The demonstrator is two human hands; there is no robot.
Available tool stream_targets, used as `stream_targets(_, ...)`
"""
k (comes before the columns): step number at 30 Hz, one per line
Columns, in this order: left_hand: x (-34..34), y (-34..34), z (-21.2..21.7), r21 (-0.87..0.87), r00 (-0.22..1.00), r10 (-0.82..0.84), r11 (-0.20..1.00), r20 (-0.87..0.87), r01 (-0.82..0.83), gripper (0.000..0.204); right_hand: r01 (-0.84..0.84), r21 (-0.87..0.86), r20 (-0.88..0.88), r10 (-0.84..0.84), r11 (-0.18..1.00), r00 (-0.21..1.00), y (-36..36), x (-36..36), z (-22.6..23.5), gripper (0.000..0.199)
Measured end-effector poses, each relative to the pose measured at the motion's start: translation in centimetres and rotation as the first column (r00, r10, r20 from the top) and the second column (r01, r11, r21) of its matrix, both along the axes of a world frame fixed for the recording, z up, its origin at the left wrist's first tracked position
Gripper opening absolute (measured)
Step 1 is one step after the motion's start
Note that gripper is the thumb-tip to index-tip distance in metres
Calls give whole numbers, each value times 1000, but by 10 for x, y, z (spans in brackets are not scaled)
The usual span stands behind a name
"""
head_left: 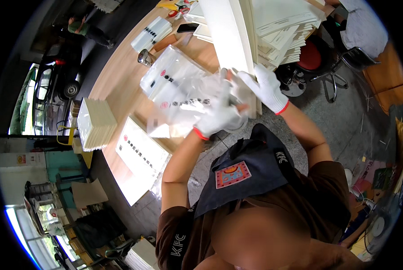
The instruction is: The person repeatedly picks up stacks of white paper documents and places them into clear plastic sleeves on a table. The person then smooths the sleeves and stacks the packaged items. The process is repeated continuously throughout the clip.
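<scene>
My left hand [219, 118], in a white glove with bare fingertips, is over the near edge of the table. It is smeared by motion beside a crumpled clear plastic bag [201, 92], and whether it grips the bag cannot be made out. My right hand [268, 90], in a white glove with a red cuff, has thumb and fingers apart. It lies against the near end of tall white boards [230, 33] standing on the table. Flat printed clear bags [167, 74] lie left of the crumpled one.
On the wooden table [116, 81] are a bagged stack of boards [95, 123], a printed white panel [140, 150], a metal can [145, 57], a phone [188, 28] and scissors [182, 9]. Loose white boards [284, 36] spread at the far right, near a red-seated chair [310, 54] and another person [363, 27].
</scene>
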State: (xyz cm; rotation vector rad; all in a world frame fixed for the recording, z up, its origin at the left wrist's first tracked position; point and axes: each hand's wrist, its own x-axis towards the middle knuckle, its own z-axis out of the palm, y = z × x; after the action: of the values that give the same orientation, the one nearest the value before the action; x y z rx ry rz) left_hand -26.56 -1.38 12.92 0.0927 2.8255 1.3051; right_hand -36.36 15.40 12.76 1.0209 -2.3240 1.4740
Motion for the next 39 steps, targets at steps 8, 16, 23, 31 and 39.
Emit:
stream_targets(8,41,-113,66,845,952,307,509,2,-166,46,-154,787,-195,477,598,857,23,7,16,28)
stream_targets(16,110,-4,-13,288,958,257,934,-131,-211,28,-766,419,475,601,488,643,-27,-22,-14,30)
stream_targets(23,52,-10,-3,256,866,413,902,-281,-347,20,-551,245,330,466,798,821,-111,0,-64,23)
stream_targets(31,42,-15,-9,150,900,431,896,-63,-418,28,-472,440,317,360,764,878,-125,44,-126,38)
stream_targets(39,109,0,-90,-138,888,199,951,-415,-278,26,63,530,-187,44,846,981,-47,50,-124,50)
